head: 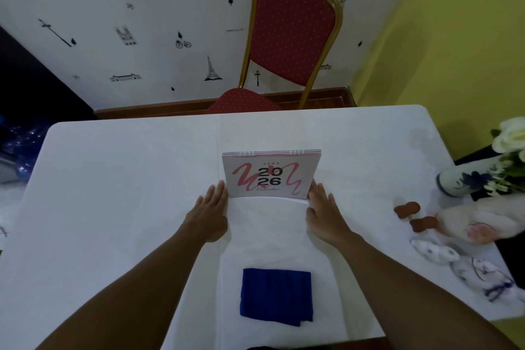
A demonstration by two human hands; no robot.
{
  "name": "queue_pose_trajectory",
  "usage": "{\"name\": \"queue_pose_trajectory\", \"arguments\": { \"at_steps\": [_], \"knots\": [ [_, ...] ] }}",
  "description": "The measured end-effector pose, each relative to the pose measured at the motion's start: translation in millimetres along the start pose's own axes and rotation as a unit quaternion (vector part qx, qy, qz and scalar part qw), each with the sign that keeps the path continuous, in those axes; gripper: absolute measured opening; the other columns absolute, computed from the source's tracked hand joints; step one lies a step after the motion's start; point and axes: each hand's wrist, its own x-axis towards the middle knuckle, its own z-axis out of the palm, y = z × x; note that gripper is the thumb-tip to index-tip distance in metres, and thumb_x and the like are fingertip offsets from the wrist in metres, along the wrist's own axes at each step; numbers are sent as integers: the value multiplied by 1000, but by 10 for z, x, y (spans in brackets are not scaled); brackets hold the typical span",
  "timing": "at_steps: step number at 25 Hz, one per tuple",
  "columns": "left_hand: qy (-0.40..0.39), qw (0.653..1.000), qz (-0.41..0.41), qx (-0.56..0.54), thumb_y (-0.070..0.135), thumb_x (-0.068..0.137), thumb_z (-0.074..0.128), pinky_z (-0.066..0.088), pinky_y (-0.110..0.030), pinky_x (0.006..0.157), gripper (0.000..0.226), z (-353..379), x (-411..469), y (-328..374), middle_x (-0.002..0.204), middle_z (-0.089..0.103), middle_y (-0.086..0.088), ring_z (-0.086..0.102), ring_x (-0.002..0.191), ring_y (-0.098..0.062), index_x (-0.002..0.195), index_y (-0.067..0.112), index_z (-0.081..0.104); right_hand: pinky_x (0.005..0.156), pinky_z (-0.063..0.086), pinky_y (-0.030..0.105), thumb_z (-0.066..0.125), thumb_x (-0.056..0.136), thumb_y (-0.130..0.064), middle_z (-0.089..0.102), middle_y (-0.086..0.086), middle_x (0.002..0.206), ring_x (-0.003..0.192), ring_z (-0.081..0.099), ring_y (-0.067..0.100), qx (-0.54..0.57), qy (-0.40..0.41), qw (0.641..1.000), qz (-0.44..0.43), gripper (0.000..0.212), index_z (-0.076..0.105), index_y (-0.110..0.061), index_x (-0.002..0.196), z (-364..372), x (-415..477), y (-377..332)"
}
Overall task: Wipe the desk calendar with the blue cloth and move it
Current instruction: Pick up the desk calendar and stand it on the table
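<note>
Desk calendar [271, 176], a white spiral-bound card stand printed with "2026" in black and pink brush strokes, stands upright near the middle of the white cloth-covered counter [113, 193], its cover facing the camera and its wire binding along the top edge; the left hand [208, 214] lies flat against the lower left edge of the calendar, with its fingers [218, 193] extended and held together, touching the card at the corner; the right hand [324, 212] mirrors it at the lower right edge, with its fingers [319, 193] extended and slightly parted, touching the card; neither hand is wrapped around the calendar, so the card sits between two flat palms; both bare forearms reach in from the near edge of the counter; a folded dark blue rectangular cloth [277, 295] lies flat on the counter nearer the camera, between the forearms, well apart from the calendar and untouched by either hand; at the right side of the counter lie small reddish-brown pieces [407, 209], a pale figurine [480, 220], two white-and-blue ceramic figures [434, 251] and a blue-and-white ceramic vase [466, 179] lying tilted with white flowers [510, 133]; beyond the far edge of the counter stands a red upholstered chair with a gold metal frame [292, 37] against a white wall printed with landmark drawings [125, 37]; a yellow wall [454, 37] is at the right.
</note>
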Motion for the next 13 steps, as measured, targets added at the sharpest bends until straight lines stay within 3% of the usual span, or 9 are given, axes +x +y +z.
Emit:
{"name": "queue_pose_trajectory", "arguments": {
  "at_steps": [2,6,10,13],
  "knots": [
    [12,1000,-16,-17,27,102,34,7,-51,119,73,79,-102,27,163,-17,-7,-11,149,-28,154,13,-15,128,0,47,30,108,-13,-1,0,172,158,-6,21,-46,-8,999,9,62,3,-21,163,22,-101,26],
    [58,997,-37,-47,34,103,36,13,-48,119,75,283,-388,159,163,-13,-9,-5,149,-28,154,10,-14,129,3,44,26,110,-24,0,0,172,158,-3,19,-61,5,998,12,58,3,-17,163,132,-352,-3],
    [89,996,1,-6,30,103,34,10,-42,119,70,495,-688,338,164,-7,-10,-2,150,-25,155,9,-8,129,3,37,30,109,-26,-1,3,172,158,0,18,-84,42,995,-36,63,0,-13,163,352,-688,-40],
    [92,995,29,14,27,102,30,4,-36,118,66,622,-864,490,164,-6,-8,-3,150,-21,156,10,-4,129,2,38,28,109,-29,-7,6,171,158,-3,20,-75,37,996,14,64,-3,-10,162,463,-844,-31]
  ]
}}
